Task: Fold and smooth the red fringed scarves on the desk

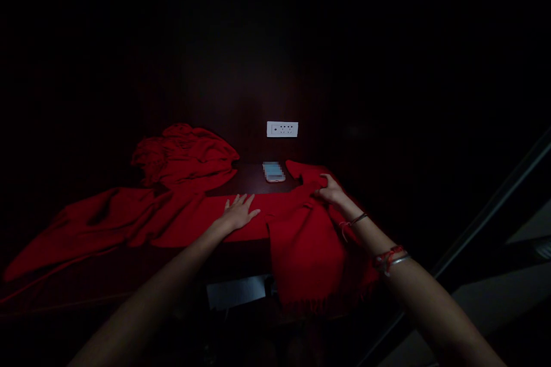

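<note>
A long red scarf [310,252] with a fringed end lies across the dark tabletop, and that end hangs over the front edge. My left hand [240,212] rests on the flat part of the cloth with its fingers spread. Farther right, my right hand [330,190] is closed on a fold of the same scarf, thumb and fingers pinching it. The left stretch of the scarf is rumpled. Behind it a second heap of red cloth [189,155] sits bunched up at the back left.
A phone [274,172], its screen blurred out, lies near the wall below a white socket panel [282,129]. Beneath the front edge of the table [249,175] is a pale flat object [236,292] that I cannot make out. Most of the surroundings are dark.
</note>
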### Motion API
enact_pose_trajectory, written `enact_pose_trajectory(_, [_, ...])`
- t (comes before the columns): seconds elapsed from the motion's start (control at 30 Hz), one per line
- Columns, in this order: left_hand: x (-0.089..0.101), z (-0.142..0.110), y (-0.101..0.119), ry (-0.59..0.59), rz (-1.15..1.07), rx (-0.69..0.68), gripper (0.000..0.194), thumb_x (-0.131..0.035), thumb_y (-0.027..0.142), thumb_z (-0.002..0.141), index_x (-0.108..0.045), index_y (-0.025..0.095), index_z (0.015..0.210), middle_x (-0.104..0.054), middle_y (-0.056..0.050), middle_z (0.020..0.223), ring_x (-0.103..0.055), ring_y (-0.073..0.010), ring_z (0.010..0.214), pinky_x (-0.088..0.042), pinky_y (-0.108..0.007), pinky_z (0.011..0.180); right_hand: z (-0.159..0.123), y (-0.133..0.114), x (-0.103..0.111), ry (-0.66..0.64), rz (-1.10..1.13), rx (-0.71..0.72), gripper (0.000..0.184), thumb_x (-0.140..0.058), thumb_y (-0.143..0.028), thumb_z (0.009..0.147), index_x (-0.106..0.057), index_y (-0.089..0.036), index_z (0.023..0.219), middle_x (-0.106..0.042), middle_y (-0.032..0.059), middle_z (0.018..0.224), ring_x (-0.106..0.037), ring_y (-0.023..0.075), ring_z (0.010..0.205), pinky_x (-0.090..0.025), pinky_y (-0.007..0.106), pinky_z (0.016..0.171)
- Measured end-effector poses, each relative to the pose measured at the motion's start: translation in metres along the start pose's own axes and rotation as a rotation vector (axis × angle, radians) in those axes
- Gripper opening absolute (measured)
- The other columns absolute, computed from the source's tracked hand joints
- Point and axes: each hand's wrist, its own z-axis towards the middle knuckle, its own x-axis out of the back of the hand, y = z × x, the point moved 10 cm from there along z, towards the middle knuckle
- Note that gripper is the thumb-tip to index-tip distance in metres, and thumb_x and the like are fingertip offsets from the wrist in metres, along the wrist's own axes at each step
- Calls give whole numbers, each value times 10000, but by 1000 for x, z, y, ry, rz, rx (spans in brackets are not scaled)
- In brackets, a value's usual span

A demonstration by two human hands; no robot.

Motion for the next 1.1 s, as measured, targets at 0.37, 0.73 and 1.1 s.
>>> enact_pose_trajectory(0.37, [51, 12, -97, 410, -841, 415, 431, -278, 89, 733, -347, 141, 1155, -495, -90, 1115, -494, -112, 973, -421, -206, 737, -72, -205, -95, -155, -279, 609, 484, -399, -52, 705, -341, -161, 1173, -545, 137, 1007, -516, 216, 912, -403, 293, 705])
enact_pose_trajectory(0.73, [47, -30, -143, 324, -843, 482, 217, -321, 239, 789, -501, 130, 841, -587, -50, 725, -554, -83, 525, -402, -172, 465, -40, -175, -131, -322, -151, 575, 385, -455, -139, 712, -473, -121, 1096, -531, 94, 1080, -499, 174, 959, -373, 212, 781])
enact_pose_trajectory(1.1, [37, -2, -48, 27, -440, 257, 528, -554, 138, 576, -477, 132, 1098, -597, -98, 933, -569, -216, 770, -418, -264, 613, 10, -83, -128, -297, 57, 344, 376, -543, -179, 666, -496, -87, 1028, -566, 100, 993, -550, 141, 828, -424, 204, 684])
